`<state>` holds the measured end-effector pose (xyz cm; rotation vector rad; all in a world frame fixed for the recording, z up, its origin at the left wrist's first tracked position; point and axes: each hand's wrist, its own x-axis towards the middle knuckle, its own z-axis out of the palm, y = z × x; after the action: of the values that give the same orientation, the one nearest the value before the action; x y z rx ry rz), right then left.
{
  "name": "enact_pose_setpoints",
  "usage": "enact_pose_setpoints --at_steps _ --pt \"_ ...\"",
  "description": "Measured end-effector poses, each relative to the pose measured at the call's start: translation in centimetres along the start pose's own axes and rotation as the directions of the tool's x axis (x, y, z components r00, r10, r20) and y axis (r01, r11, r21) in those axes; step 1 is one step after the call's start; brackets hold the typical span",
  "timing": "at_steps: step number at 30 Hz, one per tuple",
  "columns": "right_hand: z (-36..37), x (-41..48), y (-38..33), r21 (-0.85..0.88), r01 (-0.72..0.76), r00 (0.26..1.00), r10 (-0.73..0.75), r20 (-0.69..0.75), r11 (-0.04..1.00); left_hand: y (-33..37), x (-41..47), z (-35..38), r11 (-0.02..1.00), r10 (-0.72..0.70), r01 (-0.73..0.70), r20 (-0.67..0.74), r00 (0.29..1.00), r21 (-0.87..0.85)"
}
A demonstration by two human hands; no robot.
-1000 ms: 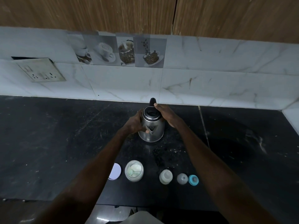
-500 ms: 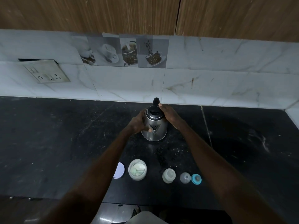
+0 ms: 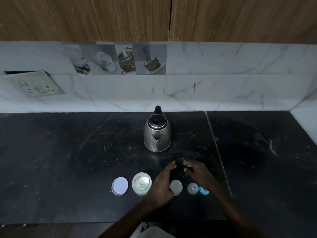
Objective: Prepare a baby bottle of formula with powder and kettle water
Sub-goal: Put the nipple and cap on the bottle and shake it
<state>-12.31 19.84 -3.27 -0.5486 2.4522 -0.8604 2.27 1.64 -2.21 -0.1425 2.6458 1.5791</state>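
Observation:
A steel kettle [image 3: 157,134] with a black lid and handle stands alone on the black counter [image 3: 68,160], spout facing me. Near the front edge sit an open powder jar [image 3: 141,183], its lilac lid [image 3: 119,186], the baby bottle [image 3: 176,187] seen from above, a clear cap [image 3: 193,188] and a blue ring [image 3: 203,190]. My left hand [image 3: 163,184] hovers just left of the bottle, fingers apart and holding nothing. My right hand [image 3: 197,172] hovers just right of it, fingers loosely curled and empty, partly covering the blue ring.
A tiled backsplash [image 3: 205,86] rises behind the kettle, with a socket plate [image 3: 36,85] at the left. Wooden cabinet doors [image 3: 103,18] hang above. A side wall [image 3: 307,117] bounds the counter at the right. Specks of spilled powder lie in front of the kettle.
Both hands let go of the kettle and drew back toward me, down to either side of the bottle. The kettle stays where it stood.

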Motion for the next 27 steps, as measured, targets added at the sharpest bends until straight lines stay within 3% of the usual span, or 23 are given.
enact_pose_setpoints --at_steps 4,7,14,17,21,27 --pt "0.0 -2.6 2.1 -0.101 0.012 1.000 -0.010 0.017 0.995 -1.2 -1.4 1.9 0.986 -0.096 0.074 0.147 0.985 0.147" --pt "-0.2 -3.9 2.6 -0.152 -0.007 1.000 0.005 -0.015 0.988 -1.8 -1.4 2.8 0.977 -0.123 0.091 0.158 0.980 0.194" --pt "0.8 -5.3 2.0 -0.307 -0.046 0.992 0.080 0.099 0.951 -2.3 -0.8 4.3 0.979 -0.140 0.135 0.024 0.990 0.150" --pt "1.9 -5.8 1.9 -0.443 0.028 0.988 0.044 0.150 0.896 -2.5 -0.9 4.5 0.979 -0.147 0.151 -0.037 0.988 0.134" --pt "3.3 -6.0 3.4 -0.523 0.093 0.992 -0.032 0.124 0.847 -3.2 -1.1 4.9 0.979 -0.139 0.149 -0.080 0.987 0.138" --pt "3.9 -6.5 4.4 -0.480 0.115 0.993 -0.101 0.055 0.870 -3.4 -1.1 4.8 0.980 -0.133 0.146 -0.101 0.986 0.134"
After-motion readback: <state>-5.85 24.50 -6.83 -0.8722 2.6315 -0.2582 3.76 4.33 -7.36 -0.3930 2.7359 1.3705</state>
